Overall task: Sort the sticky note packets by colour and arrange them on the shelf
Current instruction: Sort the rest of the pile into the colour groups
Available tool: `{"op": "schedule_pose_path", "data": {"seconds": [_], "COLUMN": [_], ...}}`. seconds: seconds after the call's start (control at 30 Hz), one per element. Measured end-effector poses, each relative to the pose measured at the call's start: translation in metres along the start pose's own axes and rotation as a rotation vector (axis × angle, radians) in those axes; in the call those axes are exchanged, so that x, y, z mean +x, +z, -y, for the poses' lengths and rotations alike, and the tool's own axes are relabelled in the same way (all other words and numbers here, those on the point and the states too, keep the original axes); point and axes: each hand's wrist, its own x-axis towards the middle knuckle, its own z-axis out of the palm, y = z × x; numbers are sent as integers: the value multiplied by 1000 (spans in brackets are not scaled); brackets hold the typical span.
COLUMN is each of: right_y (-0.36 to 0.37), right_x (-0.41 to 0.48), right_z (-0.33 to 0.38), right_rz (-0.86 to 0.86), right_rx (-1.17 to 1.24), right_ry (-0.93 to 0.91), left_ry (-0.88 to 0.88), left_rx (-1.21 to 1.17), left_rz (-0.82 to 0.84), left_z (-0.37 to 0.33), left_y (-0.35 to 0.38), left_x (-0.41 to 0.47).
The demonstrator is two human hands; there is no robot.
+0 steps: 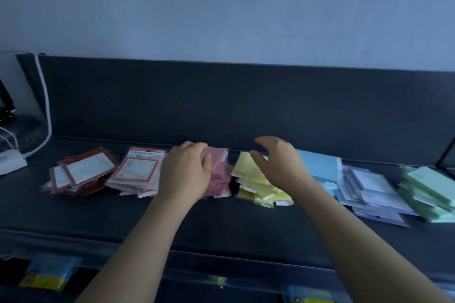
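Sticky note packets lie in colour piles along the dark shelf point(221, 219): red-framed point(81, 172), white with red border point(139, 170), pink point(218, 174), yellow point(256, 187), blue point(320, 165), lilac point(371, 189) and green point(428, 187). My left hand point(184, 172) grips a pink packet on top of the pink pile, thumb over its edge. My right hand point(278, 162) hovers over the yellow pile with loosely bent fingers, holding nothing.
A white cable point(45, 106) and a white power block point(11, 162) sit at the shelf's far left end. Below the shelf's front edge, packets with yellow and blue print point(46, 275) lie on a lower level. A pale wall rises behind the shelf.
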Motion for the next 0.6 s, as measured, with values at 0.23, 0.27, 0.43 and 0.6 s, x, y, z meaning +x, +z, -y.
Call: {"op": "schedule_pose_path", "data": {"seconds": [0.23,0.27,0.43,0.6], "right_y": [-53,-62,-112,-165], "right_x": [-45,-52,-88,-131], "right_z": [-63,-74,-136,-208], "right_rz": [-84,-94,-115,-106], "right_rx": [-81,-89,-131,-173], "right_ry": [48,58,107,193], "left_ry": [113,128,171,212], "left_rx": [-20,-33,-100,-139], "left_rz": [19,26,51,98], "left_z": [-80,-94,-173,-259], "left_y": [18,23,52,85], "left_x": [-15,-19,-43,-71]}}
